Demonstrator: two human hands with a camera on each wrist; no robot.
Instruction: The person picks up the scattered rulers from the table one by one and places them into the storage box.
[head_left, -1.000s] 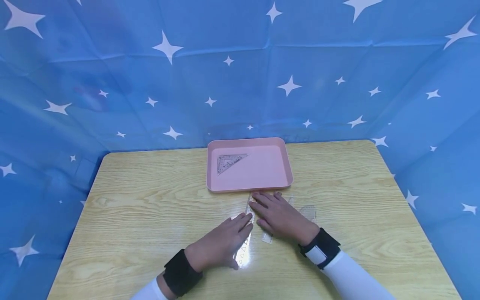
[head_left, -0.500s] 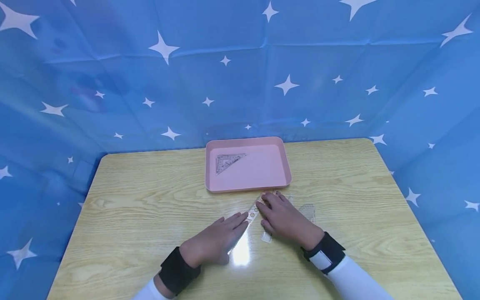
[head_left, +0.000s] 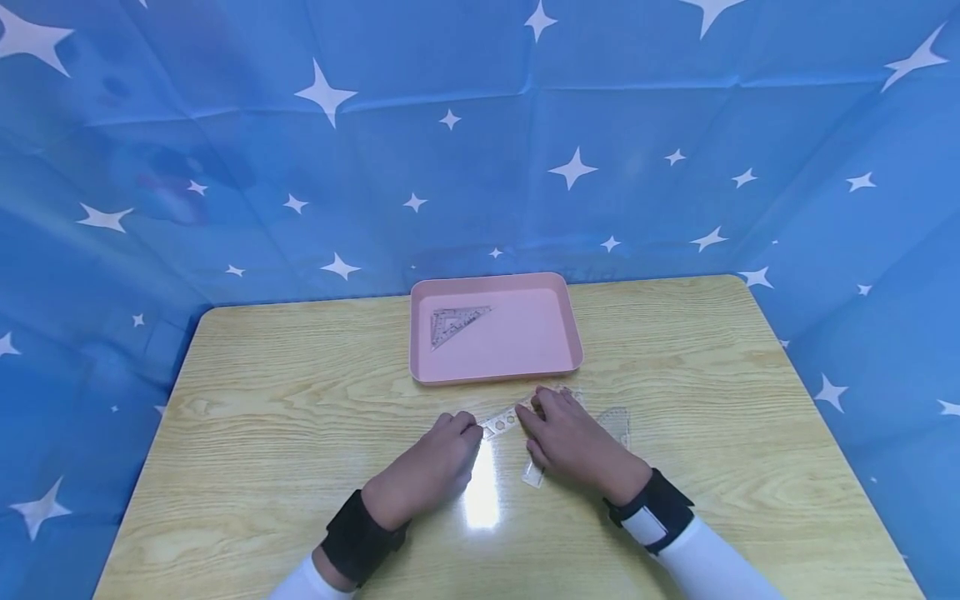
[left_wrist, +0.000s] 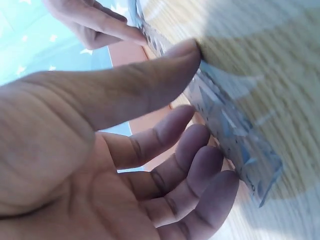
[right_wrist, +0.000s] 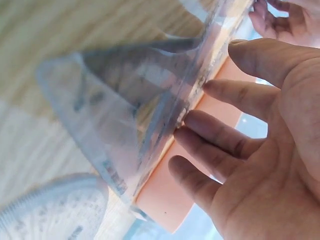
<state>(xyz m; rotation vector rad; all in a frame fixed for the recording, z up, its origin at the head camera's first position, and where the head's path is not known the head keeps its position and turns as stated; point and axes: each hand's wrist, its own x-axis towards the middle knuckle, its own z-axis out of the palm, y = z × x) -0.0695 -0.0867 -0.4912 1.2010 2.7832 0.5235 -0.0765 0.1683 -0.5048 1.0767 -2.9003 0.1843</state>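
The person here looks to be at the step of getting hold of the ruler (head_left: 501, 423) with both hands, and I'd judge the grip made on one side only. The left hand (head_left: 425, 468) pinches it near its left end, thumb on one side and fingers bent in on the tray side, with a short piece jutting out past them. The right hand (head_left: 573, 442) is not closed on anything; its fingers reach out loosely, and the tips touch the ruler further along. So the ruler runs slantwise from one hand to the other, its right-hand stretch just in front of the pink tray (head_left: 532, 342). Clear plastic and glare make it hard to tell whether it lies flat on the table (head_left: 300, 375) or is tipped up a little. Under the right hand lies a clear set square (right_wrist: 110, 117), with a protractor (head_left: 617, 425) just to the right of it. Another triangle (head_left: 456, 323) lies in the left half of the tray, well apart from both hands. To my eye the next move calls for a firm hold from the left fingers and a light touch from the right, so as not to drag the set square along
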